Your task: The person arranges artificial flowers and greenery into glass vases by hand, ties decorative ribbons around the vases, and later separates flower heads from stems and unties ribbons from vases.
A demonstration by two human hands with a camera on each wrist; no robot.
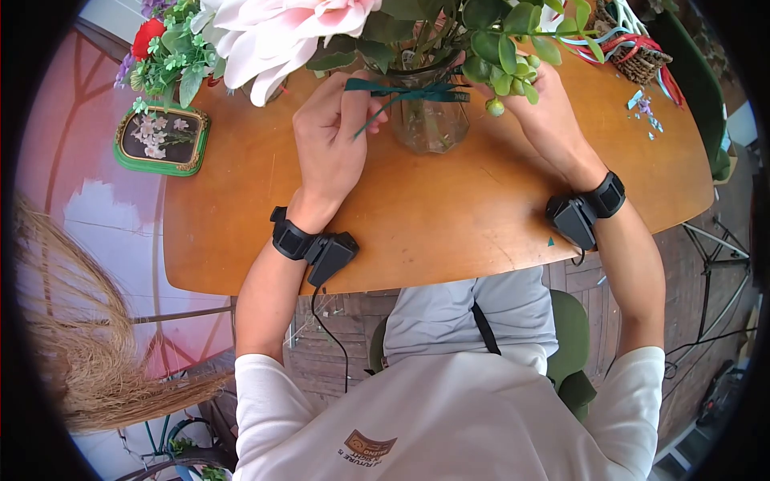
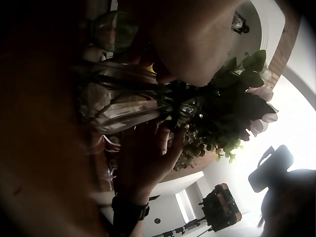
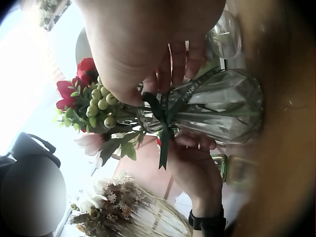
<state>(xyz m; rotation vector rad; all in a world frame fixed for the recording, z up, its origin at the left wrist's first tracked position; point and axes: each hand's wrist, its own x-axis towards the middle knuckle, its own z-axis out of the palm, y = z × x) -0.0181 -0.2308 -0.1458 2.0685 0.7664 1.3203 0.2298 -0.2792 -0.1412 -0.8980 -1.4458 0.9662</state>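
A dark green ribbon [image 1: 433, 94] with pale lettering is tied in a bow around the neck of a faceted clear glass vase [image 1: 431, 132]. Stems stand in the vase, topped by a large pale pink flower [image 1: 297, 36] and a sprig of green berries [image 3: 101, 104]. At the vase's left side, my left hand [image 1: 330, 140] has its fingers curled and pinches the ribbon's left part, a loose tail hanging beside it. My right hand [image 1: 548, 120] reaches in from the right, its fingertips hidden behind leaves. In the right wrist view its thumb and fingers pinch the ribbon near the knot.
A green-framed flower picture [image 1: 162, 138] lies on the wooden table [image 1: 449, 216] at the left, near red and purple flowers [image 1: 160, 48]. A wicker basket [image 1: 638, 60] with ribbons stands back right, beside small scraps [image 1: 644, 106]. Dried stalks [image 1: 80, 321] spread at the left.
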